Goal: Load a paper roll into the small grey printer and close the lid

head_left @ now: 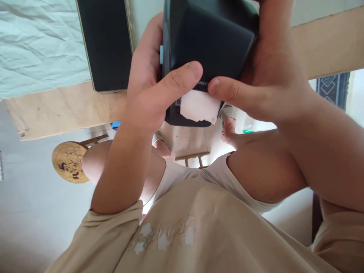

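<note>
I hold a black label printer [213, 45] in both hands at the top of the view, with part of its pale lettering showing between my thumbs. My left hand [153, 76] wraps round its left side, the thumb lying across the front. On the other side my right hand [264, 72] grips it, its thumb tip by the lettering; the fingers behind are hidden. A piece of white paper [200, 106] with a ragged lower edge sticks out below the thumbs. A small light-blue part [162, 55] shows on the printer's left edge.
A dark-screened phone or tablet [106, 45] lies left of my hands on the table, whose wooden edge [62, 110] runs below it. Pale green cloth [40, 41] covers the left part. Below are a round wooden stool [69, 162], my legs and a green-labelled bottle [248, 129].
</note>
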The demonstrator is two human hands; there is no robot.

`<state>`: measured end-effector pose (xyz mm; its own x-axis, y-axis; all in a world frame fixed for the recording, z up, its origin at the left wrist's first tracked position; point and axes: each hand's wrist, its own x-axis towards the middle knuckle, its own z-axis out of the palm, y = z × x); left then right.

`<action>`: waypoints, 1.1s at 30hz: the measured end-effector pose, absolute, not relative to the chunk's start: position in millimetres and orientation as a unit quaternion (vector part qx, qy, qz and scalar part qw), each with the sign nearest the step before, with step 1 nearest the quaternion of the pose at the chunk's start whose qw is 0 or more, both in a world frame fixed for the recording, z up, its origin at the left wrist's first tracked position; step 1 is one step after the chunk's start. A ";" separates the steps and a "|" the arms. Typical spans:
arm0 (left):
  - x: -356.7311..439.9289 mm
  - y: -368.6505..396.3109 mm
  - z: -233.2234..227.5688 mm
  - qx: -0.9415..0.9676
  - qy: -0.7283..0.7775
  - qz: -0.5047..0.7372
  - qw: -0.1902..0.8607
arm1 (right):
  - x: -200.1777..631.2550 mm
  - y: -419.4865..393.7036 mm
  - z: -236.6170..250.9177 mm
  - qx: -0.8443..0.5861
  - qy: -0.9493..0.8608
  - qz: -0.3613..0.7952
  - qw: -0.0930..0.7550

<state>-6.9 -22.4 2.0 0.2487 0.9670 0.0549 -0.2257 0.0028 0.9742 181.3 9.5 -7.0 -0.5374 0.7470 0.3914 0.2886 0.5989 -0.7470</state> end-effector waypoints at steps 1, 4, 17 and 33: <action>-7.1 -22.4 1.5 0.511 0.367 0.492 0.602 | 181.8 9.6 -7.0 -0.316 -0.819 0.316 0.361; -8.7 -22.5 -0.4 0.526 0.379 0.486 0.586 | 182.4 9.1 -7.1 -0.308 -0.825 0.307 0.360; -5.8 -23.2 1.9 0.504 0.367 0.496 0.604 | 183.0 9.1 -10.4 -0.292 -0.820 0.321 0.373; -6.3 -22.4 4.0 0.492 0.355 0.503 0.616 | 182.1 12.7 -15.0 -0.273 -0.816 0.346 0.375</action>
